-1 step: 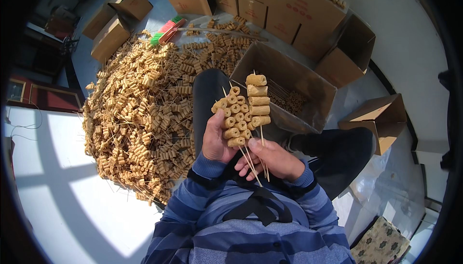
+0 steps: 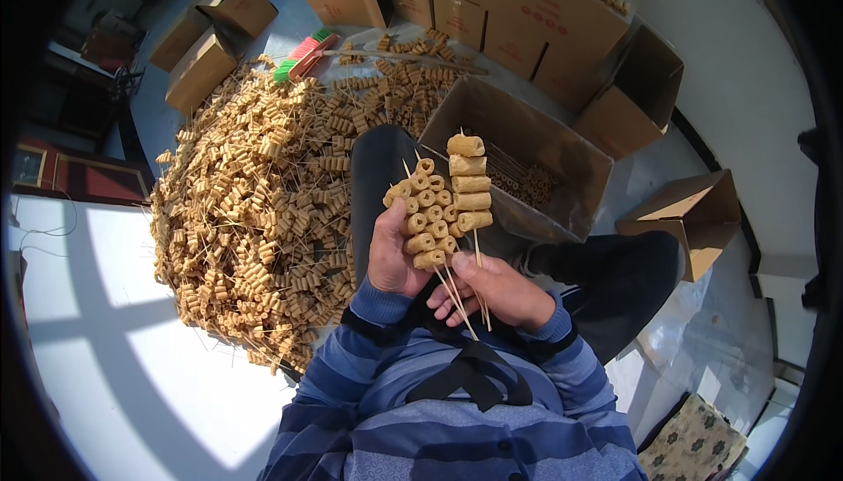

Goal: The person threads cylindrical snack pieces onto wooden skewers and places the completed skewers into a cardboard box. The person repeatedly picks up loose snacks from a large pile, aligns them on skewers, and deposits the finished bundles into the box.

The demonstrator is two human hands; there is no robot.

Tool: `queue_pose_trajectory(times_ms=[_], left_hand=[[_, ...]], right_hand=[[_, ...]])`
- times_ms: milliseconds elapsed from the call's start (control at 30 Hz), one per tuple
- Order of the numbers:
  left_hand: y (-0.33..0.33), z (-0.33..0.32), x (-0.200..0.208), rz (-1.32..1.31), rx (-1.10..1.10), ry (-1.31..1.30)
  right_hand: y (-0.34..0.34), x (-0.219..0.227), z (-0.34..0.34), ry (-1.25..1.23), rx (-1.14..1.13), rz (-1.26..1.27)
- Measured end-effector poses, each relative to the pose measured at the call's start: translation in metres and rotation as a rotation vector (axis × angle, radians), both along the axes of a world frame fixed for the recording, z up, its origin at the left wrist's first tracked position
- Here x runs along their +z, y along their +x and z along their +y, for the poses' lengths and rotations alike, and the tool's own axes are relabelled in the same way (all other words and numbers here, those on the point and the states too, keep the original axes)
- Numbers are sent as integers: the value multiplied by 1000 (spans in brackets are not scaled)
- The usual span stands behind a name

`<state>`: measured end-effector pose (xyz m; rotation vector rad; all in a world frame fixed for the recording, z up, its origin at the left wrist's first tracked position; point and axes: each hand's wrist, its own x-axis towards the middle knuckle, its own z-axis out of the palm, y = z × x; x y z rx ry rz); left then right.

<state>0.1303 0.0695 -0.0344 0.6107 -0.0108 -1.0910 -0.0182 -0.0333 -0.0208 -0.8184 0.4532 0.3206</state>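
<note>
Left hand (image 2: 395, 254): curled around the outer side of a bunch (image 2: 429, 214) of skewers, thumb pressed to the rolls.
Right hand (image 2: 509, 293): fingers drawn in around bare sticks (image 2: 477, 245) below the rolls; how many it gripped, I could not tell.
Bunch: held up over the lap, sticks pointing back toward the belly. Most rolls showed hollow ends; one column (image 2: 471, 181) at the right lay side-on, reaching farther out than the rest.
Box (image 2: 537, 127): open, ahead and to the right of the hands; more skewers (image 2: 527, 184) lay low inside, partly shaded.
Pile (image 2: 250, 217): broad heap over the floor at left, skewers lying every which way.
Broom (image 2: 304, 57): flat at the heap's far edge.
Cartons (image 2: 527, 15): stacked beyond the box.
Done, in my judgement: a first lot boxed, one handful gathered and roughly aligned.
Remaining, in my judgement: nearly everything; the heap far outweighed the box's contents.
</note>
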Motion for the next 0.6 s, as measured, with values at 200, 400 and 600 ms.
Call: queue_pose_trajectory(times_ms=[200, 400, 600], left_hand=[[9, 1, -2, -67, 119, 45], [9, 4, 0, -43, 102, 13], [11, 4, -4, -65, 118, -14]], right_hand=[[-3, 6, 3, -261, -79, 40], [-2, 11, 1, -595, -143, 140], [-5, 10, 5, -372, -251, 49]])
